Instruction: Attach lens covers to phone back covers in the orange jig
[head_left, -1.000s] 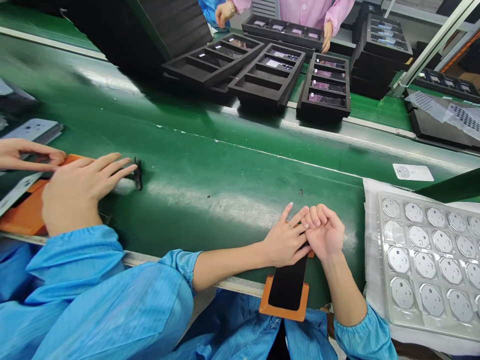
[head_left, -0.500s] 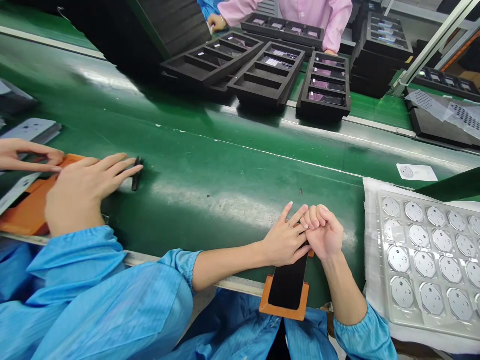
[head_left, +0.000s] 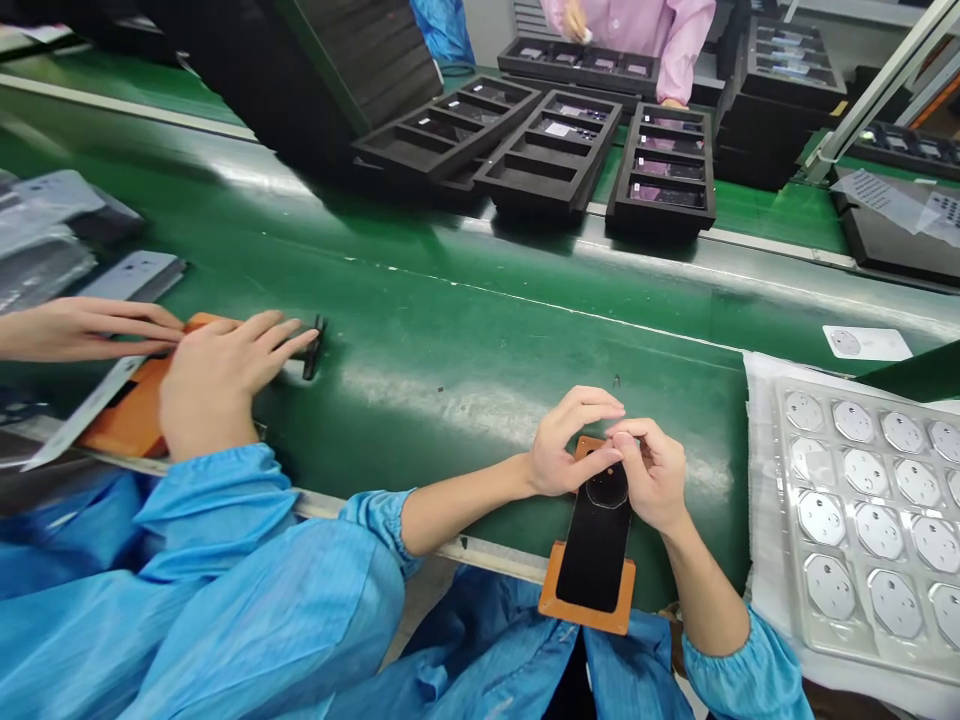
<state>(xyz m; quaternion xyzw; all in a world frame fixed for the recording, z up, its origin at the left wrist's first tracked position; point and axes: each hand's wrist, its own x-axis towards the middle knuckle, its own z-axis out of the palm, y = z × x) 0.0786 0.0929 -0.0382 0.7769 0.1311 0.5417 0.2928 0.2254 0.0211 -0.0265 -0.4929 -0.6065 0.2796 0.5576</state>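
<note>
A black phone back (head_left: pixel 596 550) lies in an orange jig (head_left: pixel 585 612) at the belt's near edge. My left hand (head_left: pixel 562 450) and my right hand (head_left: pixel 651 472) meet over its far end, fingers curled into pinches with the tips close together. What the fingertips hold is too small to make out. A round, glossy camera patch (head_left: pixel 607 490) shows on the phone just below them. A clear tray of round silver parts (head_left: pixel 862 510) sits to my right.
A co-worker in a blue sleeve on my left keeps a hand (head_left: pixel 217 380) on another orange jig (head_left: pixel 124 420). Black foam trays (head_left: pixel 551 150) line the far side of the green belt (head_left: pixel 450 330), where a person in pink (head_left: pixel 675 40) stands. A white label card (head_left: pixel 866 343) lies on the belt.
My left fingers went from stretched flat over the phone's end to a curled pinch. Both hands lifted slightly and uncovered the round patch. The view shifted a little to the left.
</note>
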